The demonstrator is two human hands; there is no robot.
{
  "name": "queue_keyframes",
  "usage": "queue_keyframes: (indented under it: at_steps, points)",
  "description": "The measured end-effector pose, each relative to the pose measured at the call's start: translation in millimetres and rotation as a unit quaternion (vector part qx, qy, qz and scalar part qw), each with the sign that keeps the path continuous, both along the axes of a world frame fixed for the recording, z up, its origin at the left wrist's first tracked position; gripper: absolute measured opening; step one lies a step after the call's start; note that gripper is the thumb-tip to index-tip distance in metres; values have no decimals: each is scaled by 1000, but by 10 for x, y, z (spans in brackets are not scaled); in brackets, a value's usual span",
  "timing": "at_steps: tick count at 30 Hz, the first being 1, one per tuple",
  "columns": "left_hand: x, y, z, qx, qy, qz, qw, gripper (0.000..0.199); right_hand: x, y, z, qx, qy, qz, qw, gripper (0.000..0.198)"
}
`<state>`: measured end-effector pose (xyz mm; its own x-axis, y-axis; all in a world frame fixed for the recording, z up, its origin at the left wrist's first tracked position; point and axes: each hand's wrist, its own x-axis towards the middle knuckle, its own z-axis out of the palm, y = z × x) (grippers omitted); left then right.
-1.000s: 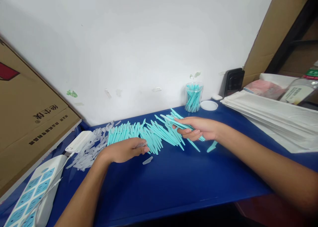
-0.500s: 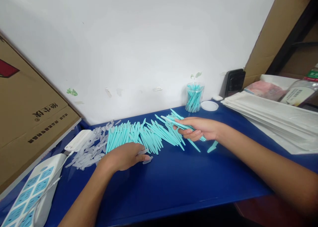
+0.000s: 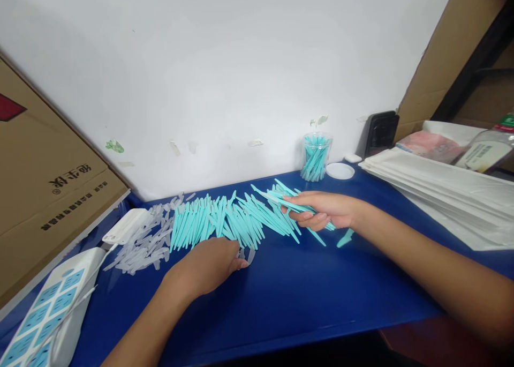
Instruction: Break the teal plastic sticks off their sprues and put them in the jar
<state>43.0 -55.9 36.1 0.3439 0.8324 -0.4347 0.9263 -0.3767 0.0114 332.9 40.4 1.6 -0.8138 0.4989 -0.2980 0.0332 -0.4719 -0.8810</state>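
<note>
Already, clear plastic jar (image 3: 330, 148) stocked; slim teal sticks (image 3: 193, 222) lie loose, my right hand (image 3: 323, 208) gripping several, left hand (image 3: 217, 262) pinching translucent sliver (image 3: 242, 253).

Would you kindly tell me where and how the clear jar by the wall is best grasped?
Probably around the sides of the clear jar, coming from the front: it stands upright with rounded walls, the white wall is close behind, and turquoise sticks fill its inside.
</note>
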Motion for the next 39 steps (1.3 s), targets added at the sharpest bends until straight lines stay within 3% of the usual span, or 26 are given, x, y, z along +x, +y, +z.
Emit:
queue_keyframes:
  at_steps: [8, 14, 21, 28, 32, 39]
  points:
    - [-54, 19, -111, 29, -21, -26, 999, 34, -2, -8, 12, 4, -8, -8, 1000, 35]
    - [-46, 99, -84, 35, -63, -35, 997, 33, -13, -20, 38, 2, -6, -3, 1000, 34]
    - [-13, 300, -91, 157, -203, -19, 966, 40, -21, -35, 44, 21, -25, 20, 999, 46]
    - [-38, 370, -153, 200, -302, -4, 932, 32, -58, -101, 76, 98, -65, 8, 993, 49]
    - [-61, 406, -146, 204, -309, 2, 929, 36, -62, -135, 48, 160, -89, -38, 982, 47]
    - [-48, 418, -142, 183, -337, 1, 923, 44, -79, -167, 48, 300, -119, -13, 946, 48]
